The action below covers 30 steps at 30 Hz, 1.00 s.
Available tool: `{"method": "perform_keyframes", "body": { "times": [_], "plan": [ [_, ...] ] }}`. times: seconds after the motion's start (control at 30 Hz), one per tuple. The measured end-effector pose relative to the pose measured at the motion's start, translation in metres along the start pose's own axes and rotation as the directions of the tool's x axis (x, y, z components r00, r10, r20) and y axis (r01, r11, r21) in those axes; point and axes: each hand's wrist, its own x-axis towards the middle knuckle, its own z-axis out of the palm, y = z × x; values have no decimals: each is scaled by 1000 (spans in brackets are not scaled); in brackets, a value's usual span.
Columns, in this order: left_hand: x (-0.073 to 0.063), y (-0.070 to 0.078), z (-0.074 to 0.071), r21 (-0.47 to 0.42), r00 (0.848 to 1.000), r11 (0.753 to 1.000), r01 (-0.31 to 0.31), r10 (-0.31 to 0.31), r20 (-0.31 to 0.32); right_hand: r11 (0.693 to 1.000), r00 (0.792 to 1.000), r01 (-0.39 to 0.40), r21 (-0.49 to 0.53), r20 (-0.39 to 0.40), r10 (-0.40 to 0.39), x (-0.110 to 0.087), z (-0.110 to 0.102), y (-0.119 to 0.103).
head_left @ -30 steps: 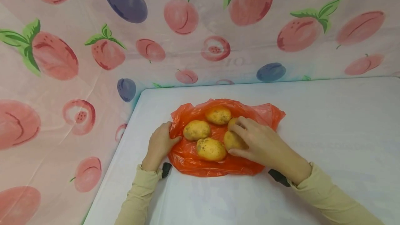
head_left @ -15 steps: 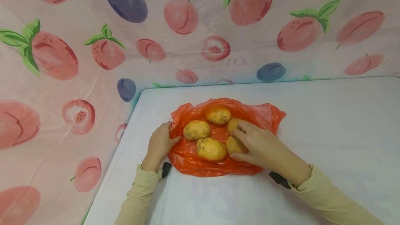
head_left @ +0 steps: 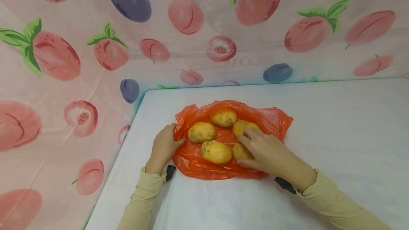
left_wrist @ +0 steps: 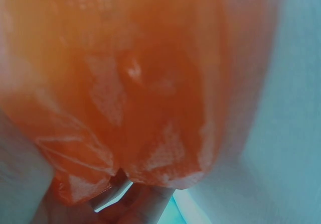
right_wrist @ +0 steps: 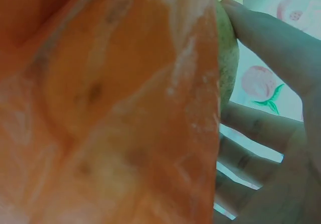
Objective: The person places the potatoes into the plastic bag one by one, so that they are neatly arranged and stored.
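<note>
An orange-red plastic bag, its mouth spread wide, lies on the white table with several yellow potatoes inside. My left hand grips the bag's left edge, thumb over the rim; the left wrist view shows fingers beneath the crumpled plastic. At the right side of the bag, my right hand holds a potato, partly hidden by the fingers. Just behind it lies another potato, against the index finger. Three more potatoes sit to the left: a front one, a left one and a back one.
The white table stretches right and toward the front. Behind and to the left hangs a pink fruit-print cloth, meeting the table's edges. Dark wrist-worn pieces show below each hand, one by the left cuff and one by the right.
The right hand has shifted slightly toward the front with its potato, so more of the potato behind it shows. The left hand has stayed at the bag's edge.
</note>
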Motion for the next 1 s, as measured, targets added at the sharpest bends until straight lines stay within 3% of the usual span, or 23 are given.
{"method": "perform_keyframes", "body": {
  "times": [0.47, 1.0],
  "plan": [
    [0, 3, -1, -8, 1000, 1000, 4, -4, 6, 999, 999, -29, -21, 17, 29, 3, 8, 1],
    [-4, 3, -2, -17, 1000, 1000, 18, -17, 13, 999, 999, 18, -42, -39, -20, 1, 9, 2]
  ]
}}
